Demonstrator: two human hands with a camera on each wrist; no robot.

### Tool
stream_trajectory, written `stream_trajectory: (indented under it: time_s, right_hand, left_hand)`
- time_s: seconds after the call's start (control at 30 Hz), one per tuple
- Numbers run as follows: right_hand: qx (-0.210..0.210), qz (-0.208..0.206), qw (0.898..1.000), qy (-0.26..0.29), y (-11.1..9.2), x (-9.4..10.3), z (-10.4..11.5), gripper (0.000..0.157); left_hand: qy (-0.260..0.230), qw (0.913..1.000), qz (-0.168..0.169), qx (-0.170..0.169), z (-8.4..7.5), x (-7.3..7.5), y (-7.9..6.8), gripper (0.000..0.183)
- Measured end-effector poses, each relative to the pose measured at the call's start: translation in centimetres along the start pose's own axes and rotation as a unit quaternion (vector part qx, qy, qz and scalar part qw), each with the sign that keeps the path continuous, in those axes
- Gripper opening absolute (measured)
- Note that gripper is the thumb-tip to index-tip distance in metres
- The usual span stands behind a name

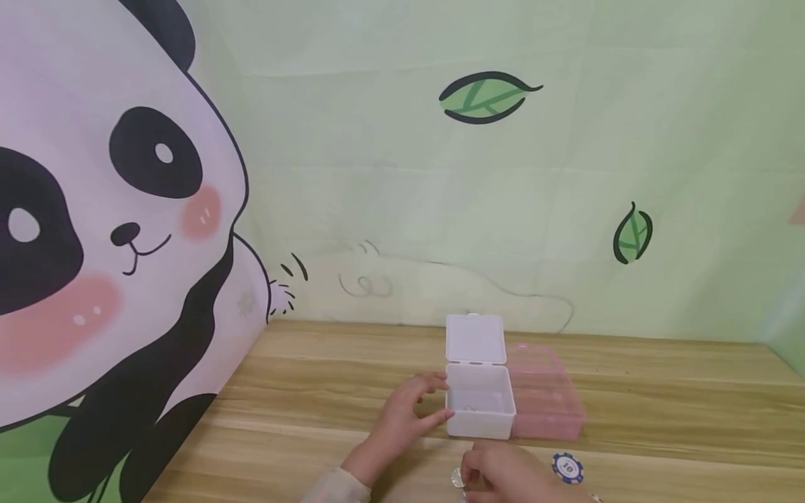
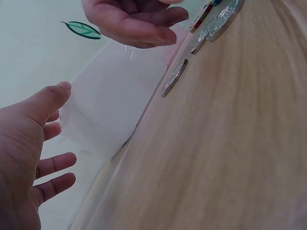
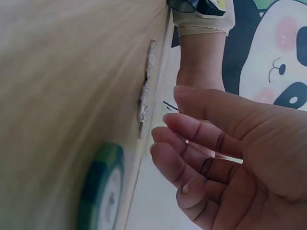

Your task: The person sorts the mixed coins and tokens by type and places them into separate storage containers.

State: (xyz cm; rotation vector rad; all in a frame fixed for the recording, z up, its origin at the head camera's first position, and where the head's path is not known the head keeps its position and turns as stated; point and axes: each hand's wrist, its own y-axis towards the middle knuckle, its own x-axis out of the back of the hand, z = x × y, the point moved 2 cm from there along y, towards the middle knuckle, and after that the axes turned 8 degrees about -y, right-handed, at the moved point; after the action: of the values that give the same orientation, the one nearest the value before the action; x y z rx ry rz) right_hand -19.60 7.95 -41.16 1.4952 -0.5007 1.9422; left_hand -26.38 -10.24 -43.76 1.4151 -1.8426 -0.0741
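Note:
A small white plastic box (image 1: 481,425) stands on the table with its hinged lid (image 1: 475,339) raised at the back. Something small and shiny lies on its floor. My left hand (image 1: 402,412) is at the box's left side, fingertips and thumb right at the wall. In the left wrist view its fingers (image 2: 56,164) are spread and relaxed. In front of the box, my right hand (image 1: 506,471) hovers low by silver coins (image 1: 458,477), fingers loosely bent with nothing between them. Several silver coins (image 2: 225,20) lie flat, one coin (image 2: 174,78) nearest the box.
A translucent pink box (image 1: 547,402) stands against the white box's right side. Right of my right hand lies a blue-and-white poker chip (image 1: 568,467) marked 10. A green-edged chip (image 3: 103,191) shows in the right wrist view. Behind the wooden table (image 1: 302,391) hangs a panda-printed backdrop (image 1: 352,140).

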Motion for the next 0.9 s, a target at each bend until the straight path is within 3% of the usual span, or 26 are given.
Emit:
stream_trajectory:
  time_s: [0.13, 0.47, 0.9]
  right_hand:
    - [-0.004, 0.011, 1.0, -0.023, 0.0, -0.3, -0.1, 0.011]
    - [-0.019, 0.028, 0.999, -0.01, 0.1, -1.0, -0.2, 0.011]
    - [0.004, 0.017, 0.998, -0.053, 0.3, -1.5, -0.1, 0.014]
  left_hand:
    - [-0.005, 0.9999, 0.004, 0.011, -0.1, -0.1, 0.1, 0.033]
    - [-0.01, 0.9999, 0.003, 0.005, -0.2, -0.1, 0.0, 0.034]
    - [-0.012, 0.9999, -0.003, -0.004, -0.1, -0.1, 0.0, 0.033]
